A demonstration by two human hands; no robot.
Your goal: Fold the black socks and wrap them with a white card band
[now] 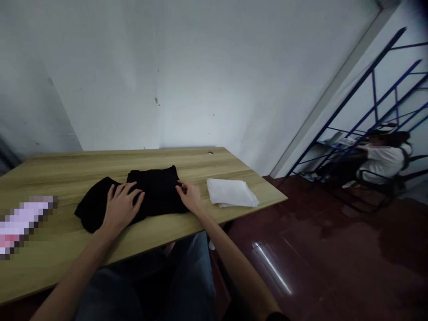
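Note:
A folded piece of black cloth (158, 189), perhaps a garment, lies on the wooden table in front of me. Its left part spreads out in a rounded, looser shape, while the right part forms a rough rectangle. My left hand (122, 203) rests palm down across the middle of the cloth with its fingers spread. At the cloth's right edge, my right hand (190, 195) has its thumb and forefinger on the fabric, pinching the border. The layers under my left palm are hidden.
White thin sheets or bags (230, 192) lie stacked right of the cloth on the table (187, 156). A blurred-out flat object (25, 223) is at the left. A white wall stands behind. Far right, a person (381, 156) sits by a blue metal frame (374, 98).

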